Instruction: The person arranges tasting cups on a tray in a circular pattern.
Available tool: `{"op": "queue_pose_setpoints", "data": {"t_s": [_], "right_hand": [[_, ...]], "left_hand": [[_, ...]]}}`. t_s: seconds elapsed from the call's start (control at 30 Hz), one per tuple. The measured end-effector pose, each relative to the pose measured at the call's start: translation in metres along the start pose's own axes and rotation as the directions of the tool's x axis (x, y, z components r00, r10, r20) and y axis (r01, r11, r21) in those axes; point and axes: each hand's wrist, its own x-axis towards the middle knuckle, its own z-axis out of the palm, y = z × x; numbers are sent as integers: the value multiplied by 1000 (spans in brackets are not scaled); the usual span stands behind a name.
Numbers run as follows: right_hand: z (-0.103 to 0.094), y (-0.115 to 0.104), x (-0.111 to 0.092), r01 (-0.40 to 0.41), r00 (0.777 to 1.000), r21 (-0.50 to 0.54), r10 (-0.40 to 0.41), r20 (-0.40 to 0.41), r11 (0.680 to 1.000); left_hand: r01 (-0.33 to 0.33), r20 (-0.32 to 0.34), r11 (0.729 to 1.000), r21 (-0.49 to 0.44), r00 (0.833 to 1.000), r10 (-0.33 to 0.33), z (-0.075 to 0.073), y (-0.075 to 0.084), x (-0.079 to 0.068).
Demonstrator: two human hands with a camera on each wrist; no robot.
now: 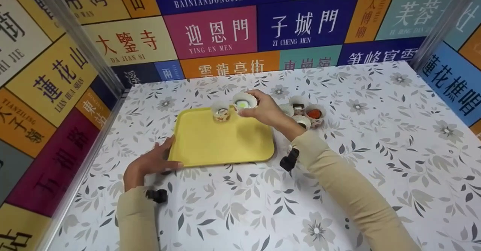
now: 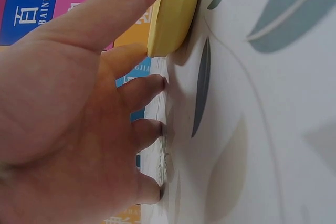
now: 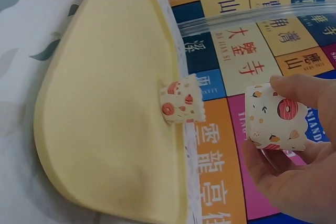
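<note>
My right hand [image 1: 265,110] holds a patterned paper baking cup [image 3: 275,116] between thumb and fingers, above the far edge of the yellow tray [image 1: 221,145]. Inside that cup, the head view shows something pale with a yellow-green spot. A second paper cup [image 1: 221,112] stands on the tray near its far edge, left of the held one. My left hand [image 1: 150,164] grips the tray's near left corner, thumb along the front rim and index finger at the side. In the left wrist view its other fingertips [image 2: 149,129] rest on the tabletop.
Several more paper cups stand in a group right of the tray, among them one with orange-red contents [image 1: 313,114] and one with dark contents [image 1: 298,107]. A floral cloth [image 1: 244,206] covers the table. Sign-printed panels [image 1: 221,33] rise at the back and sides.
</note>
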Motion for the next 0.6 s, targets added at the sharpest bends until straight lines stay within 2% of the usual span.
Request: {"op": "queue_pose_setpoints", "data": {"t_s": [0.27,0.47,0.6], "right_hand": [[24,5,8,-18,998,3,18,57,1000],[35,11,18,-55,998,-37,55,19,998],[40,14,24,-72,997,-29,72,9,997]], "left_hand": [[18,2,1000,-12,1000,-18,-1,0,1],[10,4,1000,-7,1000,-10,0,-1,2],[28,2,1000,-10,1000,-28,1,0,2]]}}
